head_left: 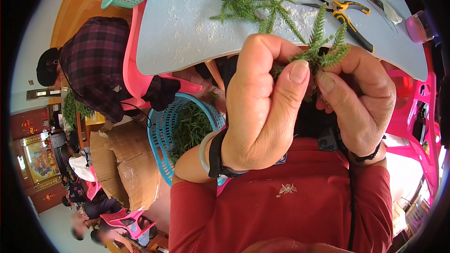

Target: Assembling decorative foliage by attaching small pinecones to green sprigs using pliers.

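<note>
A person's left hand (265,107) and right hand (365,98) pinch a green artificial sprig (333,57) between thumbs and fingers, its fronds rising above both thumb tips at the edge of a pale desk (173,42), near open pliers (335,6).

Over my head-camera feed I see a green sprig (317,36), its needle-like leaves fanning upward in several pointed fronds. Its bunched base, partly hidden from me, is pinched by the left hand (267,105) and right hand (363,100).
</note>
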{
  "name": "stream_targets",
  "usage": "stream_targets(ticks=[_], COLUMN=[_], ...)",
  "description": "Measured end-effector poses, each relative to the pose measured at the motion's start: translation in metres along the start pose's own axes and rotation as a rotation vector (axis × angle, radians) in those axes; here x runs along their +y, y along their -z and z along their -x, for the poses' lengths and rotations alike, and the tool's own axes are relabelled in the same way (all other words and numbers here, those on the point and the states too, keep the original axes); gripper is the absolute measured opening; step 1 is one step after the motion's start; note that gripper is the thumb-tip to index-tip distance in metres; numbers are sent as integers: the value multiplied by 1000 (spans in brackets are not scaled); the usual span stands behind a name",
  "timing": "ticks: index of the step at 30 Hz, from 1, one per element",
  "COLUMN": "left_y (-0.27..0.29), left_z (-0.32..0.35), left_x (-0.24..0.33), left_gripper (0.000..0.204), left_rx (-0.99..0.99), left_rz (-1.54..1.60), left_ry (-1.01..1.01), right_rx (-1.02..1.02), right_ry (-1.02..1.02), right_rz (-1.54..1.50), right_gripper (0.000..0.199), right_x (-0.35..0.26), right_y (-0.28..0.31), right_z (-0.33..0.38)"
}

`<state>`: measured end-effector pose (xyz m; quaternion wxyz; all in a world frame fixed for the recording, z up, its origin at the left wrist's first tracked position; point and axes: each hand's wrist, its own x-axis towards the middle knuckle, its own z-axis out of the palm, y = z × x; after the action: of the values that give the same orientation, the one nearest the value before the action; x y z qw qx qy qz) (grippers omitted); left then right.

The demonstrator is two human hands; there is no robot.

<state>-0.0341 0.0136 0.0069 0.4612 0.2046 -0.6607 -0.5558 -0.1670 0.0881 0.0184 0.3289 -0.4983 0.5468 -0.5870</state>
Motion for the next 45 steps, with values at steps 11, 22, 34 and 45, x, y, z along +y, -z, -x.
stream_targets(ticks=[11,22,34,45], left_y=[-1,6,0,-6], left_z=[3,-4,0,-5], left_x=[3,4,-4,-12], left_gripper=[12,12,8,11], left_rx=[-34,-48,-14,66], left_rz=[-15,-244,-119,54], left_ry=[-28,-146,-62,8], right_rx=[51,153,100,7], right_ry=[133,262,367,365], right_rz=[-204,-283,-99,130], right_gripper=[18,68,58,26], right_x=[11,20,27,27], right_y=[-9,-10,-1,5], right_z=[0,-3,-2,-6])
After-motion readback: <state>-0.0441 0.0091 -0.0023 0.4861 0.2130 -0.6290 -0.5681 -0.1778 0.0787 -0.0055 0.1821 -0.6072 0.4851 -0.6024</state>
